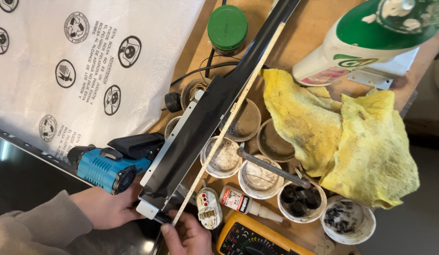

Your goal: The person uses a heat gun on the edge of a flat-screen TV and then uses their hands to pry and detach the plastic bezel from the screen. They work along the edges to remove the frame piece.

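Left hand [111,208]: closed around the near end of the long black panel [205,118], steadying it over the cluttered bench
Right hand [189,236]: fingers pinching the near tip of the thin pale strip [238,101]
Strip: lies along the panel's right edge, its near end seemingly lifted clear of it
Done so far: near end looks freed, though the far end is too small to judge
Nearby: blue power tool [108,167] beside the left hand, yellow rag [342,137] over small tubs [257,177]

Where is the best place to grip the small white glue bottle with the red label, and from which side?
Probably the small white glue bottle is best taken across its red-labelled body from above: it lies flat, and the white plug and yellow multimeter crowd its sides.
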